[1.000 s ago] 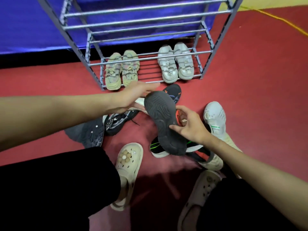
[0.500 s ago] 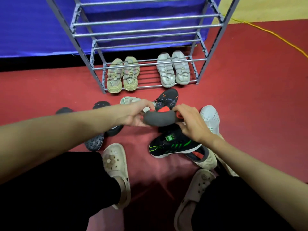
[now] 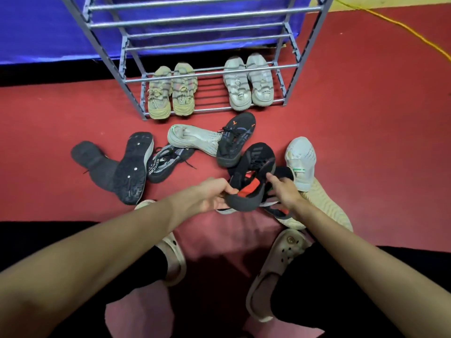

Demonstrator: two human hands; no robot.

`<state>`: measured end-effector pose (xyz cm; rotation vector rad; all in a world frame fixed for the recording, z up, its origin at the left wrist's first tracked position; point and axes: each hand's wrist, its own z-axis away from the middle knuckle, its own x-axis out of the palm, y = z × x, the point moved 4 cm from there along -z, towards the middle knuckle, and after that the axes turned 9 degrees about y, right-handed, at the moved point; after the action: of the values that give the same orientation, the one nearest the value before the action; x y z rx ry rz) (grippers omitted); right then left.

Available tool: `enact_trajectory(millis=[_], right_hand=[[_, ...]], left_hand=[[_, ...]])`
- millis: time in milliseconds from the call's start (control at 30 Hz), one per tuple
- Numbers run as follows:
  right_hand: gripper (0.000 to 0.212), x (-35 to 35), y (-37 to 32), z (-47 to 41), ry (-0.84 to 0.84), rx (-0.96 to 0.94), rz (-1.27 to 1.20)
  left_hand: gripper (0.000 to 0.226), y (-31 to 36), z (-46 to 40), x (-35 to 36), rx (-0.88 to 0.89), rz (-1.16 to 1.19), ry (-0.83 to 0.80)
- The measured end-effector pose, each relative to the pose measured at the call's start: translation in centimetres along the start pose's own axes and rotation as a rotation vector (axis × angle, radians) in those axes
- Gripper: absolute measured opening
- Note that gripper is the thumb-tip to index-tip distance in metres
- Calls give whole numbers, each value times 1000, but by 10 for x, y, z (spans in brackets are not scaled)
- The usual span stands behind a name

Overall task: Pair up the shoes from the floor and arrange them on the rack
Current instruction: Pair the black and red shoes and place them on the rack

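The fingers [image 3: 225,190] of the left hand [image 3: 212,196] are curled around the heel end of a black sneaker with a red lining [image 3: 251,181], gripping it from the left, while the right hand [image 3: 284,191] pinches the same shoe at its collar on the other side, so the shoe hangs between the two hands just above the red floor [image 3: 366,118], toe pointing away toward the rack [image 3: 219,40]. Directly under it lies another dark shoe with green marks, mostly hidden by the hands. Just beyond, a black sneaker with orange marks [image 3: 235,140] sits upright, its toe toward the rack, touching a white mesh sneaker [image 3: 192,139] that lies on its side. To the left a black-and-white knit shoe [image 3: 163,162] rests beside two dark shoes turned sole-up [image 3: 117,167]. To the right of the held shoe stands a white sneaker with a green tab [image 3: 301,159], and next to it a cream ribbed shoe [image 3: 327,203] partly behind the right forearm. On the rack's lowest shelf two pairs are already lined up: a beige pair [image 3: 172,91] on the left and a pale grey pair [image 3: 247,81] on the right. The person squats, wearing cream clogs [image 3: 275,272].
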<state>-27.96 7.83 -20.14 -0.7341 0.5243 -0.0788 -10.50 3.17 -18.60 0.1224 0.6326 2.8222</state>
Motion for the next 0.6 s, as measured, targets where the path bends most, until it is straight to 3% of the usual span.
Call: enact_trajectory(millis=[67,167,367,433,500,600], right_hand=[[31,13,5,9,-158,160,-103],[15,24,7,10,-116,-10,-94],[24,44,11,22,-161,-246,-44],[26,38,16,17,-37,-350,120],[25,20,21,11,242,-352,178],[43,-5,38,-9,472,-86,212]], left_hand=[[17,-6,2,-3,33,-10,-5],[24,-17,1,-10,73,-20,1],[26,-30,-2,-32,112,-41,37],[26,-37,-2,-41,103,20,29],[27,-43,-4,-53,102,77,86],[39,-50,-10,-69,108,109,152]])
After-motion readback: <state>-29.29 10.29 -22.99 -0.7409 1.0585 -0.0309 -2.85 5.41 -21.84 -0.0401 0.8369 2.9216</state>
